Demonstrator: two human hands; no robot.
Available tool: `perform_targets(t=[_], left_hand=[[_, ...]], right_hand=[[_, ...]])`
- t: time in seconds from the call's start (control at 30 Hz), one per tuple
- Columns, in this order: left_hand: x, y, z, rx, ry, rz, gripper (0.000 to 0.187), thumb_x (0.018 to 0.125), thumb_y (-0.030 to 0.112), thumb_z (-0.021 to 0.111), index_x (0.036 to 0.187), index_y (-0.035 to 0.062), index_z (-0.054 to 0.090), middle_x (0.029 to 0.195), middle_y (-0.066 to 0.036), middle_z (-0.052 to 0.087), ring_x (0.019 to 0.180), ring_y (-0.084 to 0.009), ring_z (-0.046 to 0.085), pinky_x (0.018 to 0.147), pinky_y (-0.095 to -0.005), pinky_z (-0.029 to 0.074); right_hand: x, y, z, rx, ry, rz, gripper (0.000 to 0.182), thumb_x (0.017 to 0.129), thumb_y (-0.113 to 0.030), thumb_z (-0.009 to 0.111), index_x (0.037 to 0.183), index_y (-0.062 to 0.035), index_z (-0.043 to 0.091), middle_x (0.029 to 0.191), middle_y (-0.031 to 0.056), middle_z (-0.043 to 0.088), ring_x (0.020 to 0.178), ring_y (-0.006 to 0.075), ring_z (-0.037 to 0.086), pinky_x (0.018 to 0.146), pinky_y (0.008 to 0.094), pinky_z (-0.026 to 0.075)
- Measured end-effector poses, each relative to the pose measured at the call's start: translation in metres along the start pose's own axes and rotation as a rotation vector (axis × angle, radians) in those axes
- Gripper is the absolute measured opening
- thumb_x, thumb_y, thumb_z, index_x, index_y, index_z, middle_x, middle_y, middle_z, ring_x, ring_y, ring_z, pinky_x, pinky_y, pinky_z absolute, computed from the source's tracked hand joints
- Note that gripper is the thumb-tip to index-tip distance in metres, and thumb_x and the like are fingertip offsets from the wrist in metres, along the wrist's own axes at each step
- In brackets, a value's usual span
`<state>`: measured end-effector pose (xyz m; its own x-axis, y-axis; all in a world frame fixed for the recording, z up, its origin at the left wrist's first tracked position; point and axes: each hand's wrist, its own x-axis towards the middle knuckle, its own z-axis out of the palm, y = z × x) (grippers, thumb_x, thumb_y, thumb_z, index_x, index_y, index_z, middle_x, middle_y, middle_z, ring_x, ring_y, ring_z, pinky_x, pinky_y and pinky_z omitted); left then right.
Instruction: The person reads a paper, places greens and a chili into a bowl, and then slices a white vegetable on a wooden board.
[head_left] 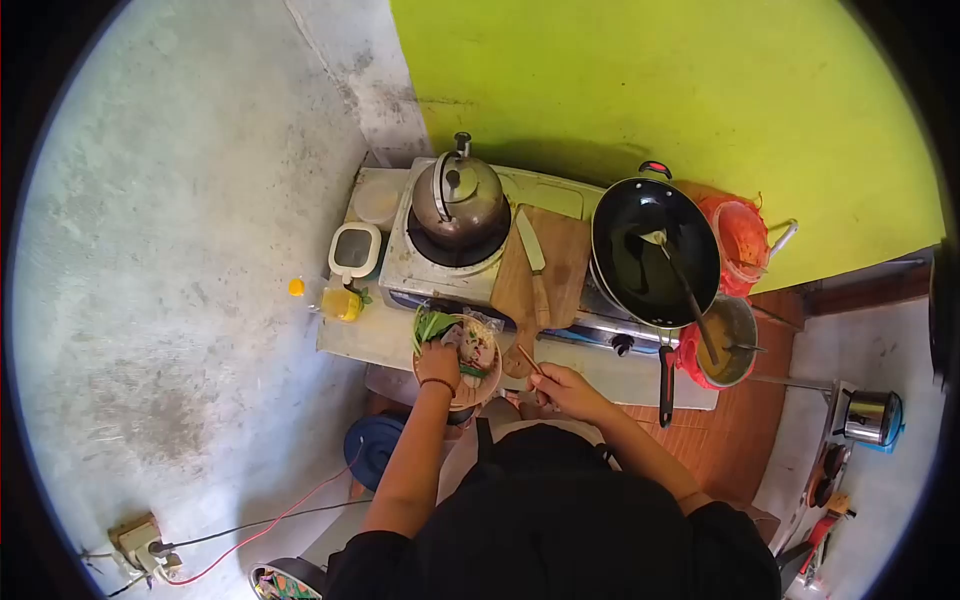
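**Two hands at a low stove counter, one steadying a bowl of greens**

Two bare hands work at the front edge of a pale counter [380, 340], seen from above. The left hand [437, 366] lies curled over the near rim of a round brownish bowl [487, 385] filled with leafy greens and pale vegetable pieces [432, 324], fingers bent onto the rim. The right hand [565, 389] is closed around thin wooden chopsticks [530, 359], whose tips point toward the bowl.

The bowl looks light but top-heavy, its loose, soft leaves likely to spill if tilted. It is probably best gripped at the rim or supported from beneath with a flat palm. The chopsticks seem stiff and light, and are pinched near their upper ends.

Behind stand a wooden cutting board with a knife [545, 270], a steel kettle [459, 200] on a burner and a black wok [650, 250] holding a ladle.
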<state>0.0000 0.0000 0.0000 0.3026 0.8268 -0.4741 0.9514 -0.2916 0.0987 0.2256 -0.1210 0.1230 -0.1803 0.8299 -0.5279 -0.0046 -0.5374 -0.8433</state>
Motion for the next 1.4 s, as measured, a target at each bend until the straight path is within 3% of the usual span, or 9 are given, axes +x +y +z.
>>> perform_targets(t=[0.17, 0.27, 0.47, 0.57, 0.67, 0.97, 1.17, 1.27, 1.4], left_hand=[[-0.004, -0.006, 0.005, 0.040, 0.133, 0.029, 0.023, 0.082, 0.011, 0.061, 0.104, 0.0120, 0.069, 0.118, -0.008, 0.058, 0.113, -0.0304, 0.053, 0.089, -0.0431, 0.049], [-0.007, -0.017, 0.021, -0.027, 0.312, 0.098, 0.032, 0.074, 0.013, 0.072, 0.106, 0.0127, 0.068, 0.109, -0.009, 0.061, 0.102, -0.0315, 0.059, 0.082, -0.0436, 0.052], [-0.038, -0.029, 0.005, -0.699, 0.480, 0.133, 0.032, 0.079, -0.003, 0.064, 0.110, 0.0042, 0.068, 0.106, -0.009, 0.066, 0.092, -0.0273, 0.065, 0.082, -0.0397, 0.053], [-0.045, -0.029, 0.005, -1.517, 0.243, -0.012, 0.037, 0.085, -0.005, 0.063, 0.121, 0.0015, 0.063, 0.112, -0.009, 0.066, 0.097, -0.0156, 0.064, 0.084, -0.0311, 0.052], [-0.060, -0.018, -0.018, -1.853, 0.200, 0.095, 0.039, 0.088, -0.003, 0.064, 0.127, -0.0012, 0.058, 0.116, -0.009, 0.065, 0.097, -0.0094, 0.061, 0.084, -0.0244, 0.050], [-0.074, 0.007, -0.049, -1.776, 0.143, 0.238, 0.044, 0.088, -0.004, 0.064, 0.130, -0.0029, 0.053, 0.113, -0.009, 0.064, 0.091, -0.0104, 0.063, 0.084, -0.0251, 0.052], [-0.069, 0.014, -0.047, -1.678, 0.141, 0.277, 0.047, 0.088, -0.005, 0.062, 0.133, -0.0008, 0.051, 0.110, -0.008, 0.064, 0.087, -0.0083, 0.062, 0.078, -0.0232, 0.052], [-0.064, 0.015, -0.046, -1.694, 0.085, 0.305, 0.049, 0.086, -0.008, 0.062, 0.133, -0.0039, 0.050, 0.127, -0.008, 0.057, 0.087, -0.0062, 0.059, 0.080, -0.0214, 0.050], [-0.050, 0.020, -0.032, -1.722, 0.116, 0.302, 0.050, 0.086, -0.010, 0.059, 0.135, -0.0034, 0.049, 0.129, -0.008, 0.055, 0.090, -0.0070, 0.060, 0.079, -0.0210, 0.050]], right_hand=[[0.011, 0.013, 0.010, -0.030, -0.021, -0.029, 0.027, 0.102, -0.025, 0.047, 0.093, -0.0025, 0.058, 0.072, -0.0003, 0.055, 0.067, 0.0080, 0.052, 0.063, 0.0235, 0.042], [0.011, 0.014, 0.013, -0.023, -0.020, 0.002, 0.027, 0.102, -0.025, 0.047, 0.093, -0.0025, 0.058, 0.071, 0.0000, 0.055, 0.066, 0.0084, 0.052, 0.063, 0.0235, 0.042], [0.012, 0.007, 0.016, 0.014, 0.000, -0.017, 0.028, 0.102, -0.025, 0.046, 0.086, -0.0036, 0.055, 0.068, 0.0010, 0.054, 0.065, 0.0095, 0.054, 0.060, 0.0241, 0.043], [0.015, 0.006, 0.016, 0.026, 0.037, -0.018, 0.029, 0.102, -0.025, 0.046, 0.083, -0.0042, 0.052, 0.068, 0.0018, 0.055, 0.062, 0.0100, 0.054, 0.057, 0.0243, 0.043], [0.017, 0.003, 0.015, 0.063, 0.067, -0.030, 0.029, 0.102, -0.025, 0.047, 0.083, -0.0045, 0.052, 0.068, 0.0023, 0.056, 0.059, 0.0099, 0.053, 0.054, 0.0242, 0.042], [0.020, 0.023, 0.009, 0.146, 0.163, -0.162, 0.028, 0.102, -0.029, 0.046, 0.085, -0.0075, 0.053, 0.073, 0.0000, 0.055, 0.059, 0.0054, 0.047, 0.049, 0.0216, 0.038], [0.010, 0.019, 0.006, 0.165, 0.171, -0.085, 0.028, 0.102, -0.031, 0.045, 0.087, -0.0095, 0.052, 0.073, -0.0012, 0.056, 0.062, 0.0063, 0.047, 0.059, 0.0208, 0.038], [0.011, 0.021, 0.003, 0.146, 0.223, -0.179, 0.026, 0.100, -0.029, 0.051, 0.084, -0.0087, 0.051, 0.073, -0.0007, 0.054, 0.061, 0.0051, 0.047, 0.055, 0.0226, 0.040], [0.030, 0.033, -0.015, -0.156, 0.467, -0.247, 0.025, 0.091, -0.023, 0.064, 0.082, -0.0061, 0.048, 0.073, 0.0047, 0.054, 0.062, 0.0160, 0.051, 0.059, 0.0292, 0.044]])
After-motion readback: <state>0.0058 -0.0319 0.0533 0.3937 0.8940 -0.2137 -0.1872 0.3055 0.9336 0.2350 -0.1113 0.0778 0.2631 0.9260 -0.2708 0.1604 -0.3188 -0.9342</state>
